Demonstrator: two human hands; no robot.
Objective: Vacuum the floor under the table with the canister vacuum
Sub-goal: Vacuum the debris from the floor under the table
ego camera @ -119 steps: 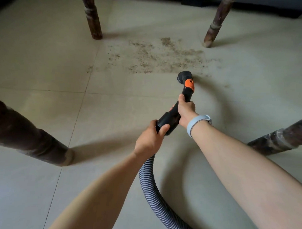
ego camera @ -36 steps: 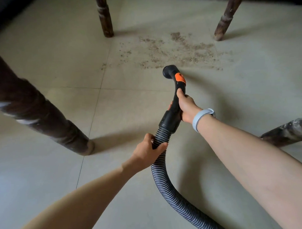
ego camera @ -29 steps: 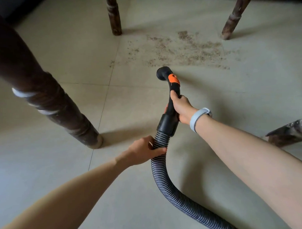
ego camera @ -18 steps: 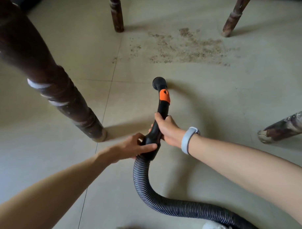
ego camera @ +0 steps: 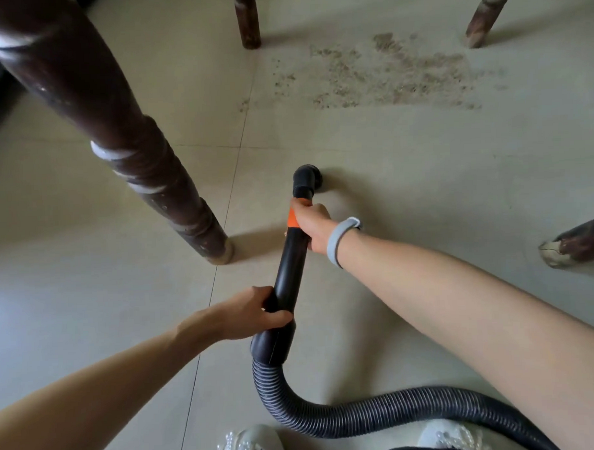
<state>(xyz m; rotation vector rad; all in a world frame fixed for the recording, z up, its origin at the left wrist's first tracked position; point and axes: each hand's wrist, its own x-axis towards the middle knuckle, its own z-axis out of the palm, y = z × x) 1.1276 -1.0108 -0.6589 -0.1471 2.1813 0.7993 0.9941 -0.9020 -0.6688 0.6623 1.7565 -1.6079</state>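
I hold a black vacuum wand [ego camera: 289,265] with an orange band over the beige tiled floor [ego camera: 421,173]. My right hand [ego camera: 312,228], with a grey wristband, grips it near the orange band. My left hand [ego camera: 251,312] grips its lower end, just above the cuff of the ribbed grey hose [ego camera: 346,416]. The round nozzle [ego camera: 307,180] sits at floor level on a bare tile. A patch of brown dirt [ego camera: 388,75] lies well beyond the nozzle, between the two far table legs.
A thick dark table leg [ego camera: 124,153] stands close on the left. Two thinner far legs [ego camera: 248,19] [ego camera: 483,14] frame the dirt. Another leg foot [ego camera: 575,243] is at the right edge. My two pale shoes [ego camera: 249,445] show at the bottom.
The view and the wand have pulled back from the dirt. My right hand slid up onto the orange band, my left moved from the hose to the wand's lower end. My shoes came into view.
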